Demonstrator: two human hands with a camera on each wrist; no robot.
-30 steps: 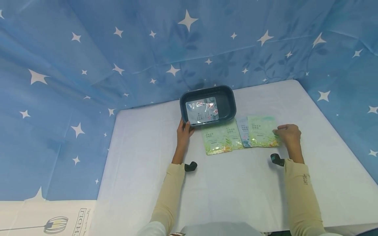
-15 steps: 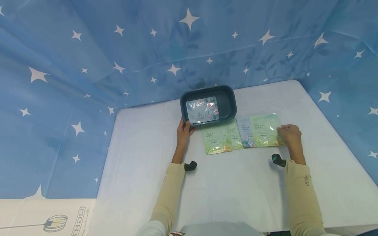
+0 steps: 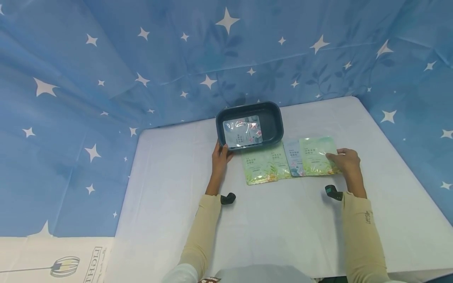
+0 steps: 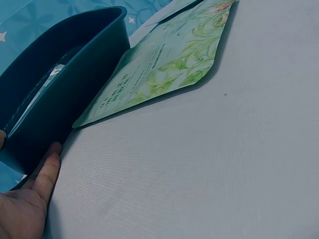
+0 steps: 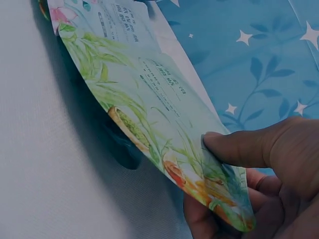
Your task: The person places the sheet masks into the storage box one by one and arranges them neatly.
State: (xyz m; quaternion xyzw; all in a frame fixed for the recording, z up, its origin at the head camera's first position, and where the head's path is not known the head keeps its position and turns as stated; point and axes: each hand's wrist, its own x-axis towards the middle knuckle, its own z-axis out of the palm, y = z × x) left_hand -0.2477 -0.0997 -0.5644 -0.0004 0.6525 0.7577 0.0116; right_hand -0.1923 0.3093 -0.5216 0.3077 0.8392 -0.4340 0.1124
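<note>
Pinching green packet (image 3: 318,157) near its near right corner, right hand (image 3: 348,162) is holding thumb on top, curled fingers beneath. Handling well likely means lifting evenly, not creasing film or dragging blue packet (image 3: 293,157) partly beneath. Left hand (image 3: 220,160) is gripping tub (image 3: 281,122) at near left corner, seemingly steadying it. Green packet is lying left of right hand, nearer table's (image 3: 283,228) far edge than near edge, toward right edge.
</note>
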